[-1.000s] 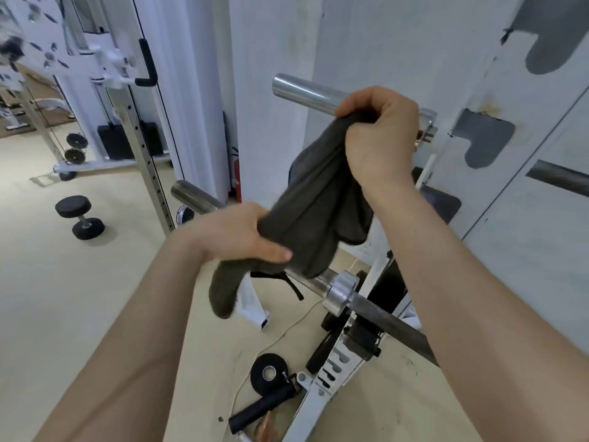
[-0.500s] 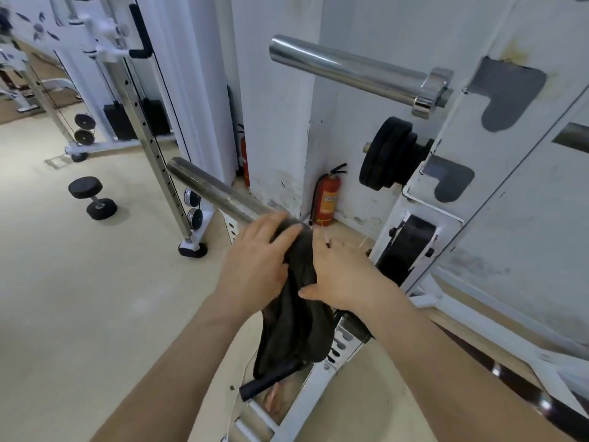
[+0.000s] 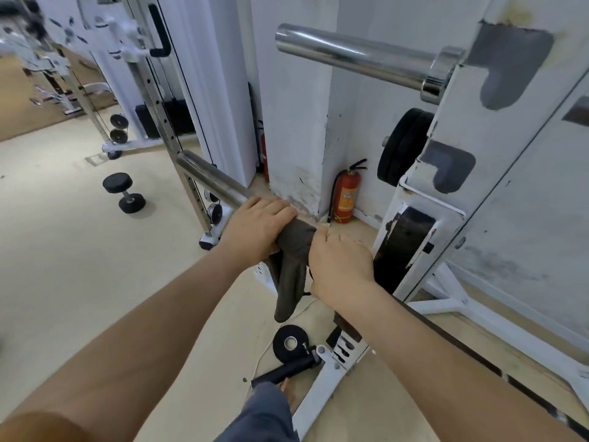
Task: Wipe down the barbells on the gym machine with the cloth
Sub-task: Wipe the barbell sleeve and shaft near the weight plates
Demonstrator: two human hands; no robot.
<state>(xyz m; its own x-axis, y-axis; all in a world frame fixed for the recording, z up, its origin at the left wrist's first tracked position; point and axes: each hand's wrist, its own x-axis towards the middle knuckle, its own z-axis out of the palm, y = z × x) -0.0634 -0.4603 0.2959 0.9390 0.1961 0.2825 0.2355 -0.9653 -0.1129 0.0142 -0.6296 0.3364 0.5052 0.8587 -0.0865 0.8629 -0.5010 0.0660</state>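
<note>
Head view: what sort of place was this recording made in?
Most likely a gym: a chrome barbell on a white rack, black weight plates on a peg below, and a dumbbell lying on the floor.

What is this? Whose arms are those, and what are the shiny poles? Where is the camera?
The camera sits on a person's head, looking down, so the arms are that person's own. The shiny poles are barbells, bars for lifting weights, resting on a white rack: an upper barbell and a lower barbell. The left hand and right hand curl over a dark cloth draped on the lower barbell, to wipe it. On the floor lie a black dumbbell and a small weight plate; a red fire extinguisher stands by the wall.
</note>
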